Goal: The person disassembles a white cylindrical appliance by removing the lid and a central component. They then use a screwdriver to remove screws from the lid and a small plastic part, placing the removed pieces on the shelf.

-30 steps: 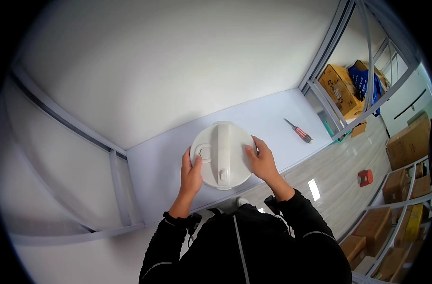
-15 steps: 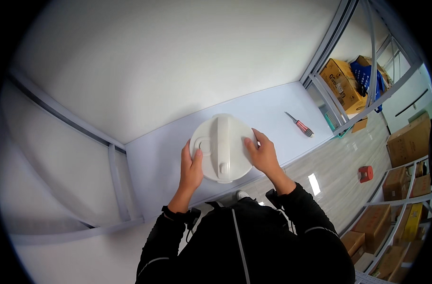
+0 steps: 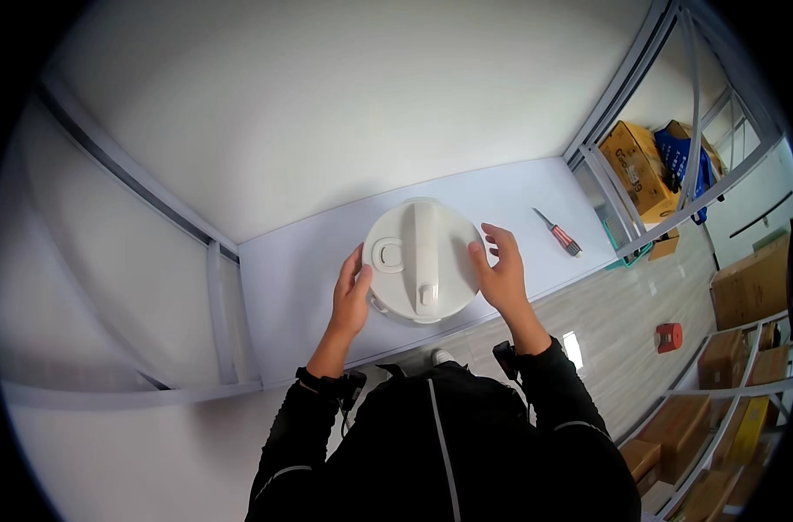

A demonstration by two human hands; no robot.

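A round white rice cooker (image 3: 400, 283) stands on the pale table (image 3: 296, 287) near its front edge, seen from above. A raised handle bar (image 3: 425, 244) with a small button at its near end runs across the lid. Left of the bar sits a rounded vent cap (image 3: 387, 255). My left hand (image 3: 351, 300) lies against the cooker's left side, thumb by the lid's rim and apart from the fingers; some fingertips are hidden. At the right side, my right hand (image 3: 503, 277) is open, thumb near the rim and fingers spread off the cooker.
A screwdriver (image 3: 560, 233) with a red and black handle lies on the table's right part. A white wall rises behind, with metal frame posts (image 3: 621, 78) at both ends. Cartons (image 3: 637, 170), a red stool (image 3: 669, 337) and shelves of boxes (image 3: 675, 426) are to the right.
The cooker has shifted slightly away from me and its lid sits at a different tilt. My right hand has loosened and its fingers have come off the side. The view has shifted a little.
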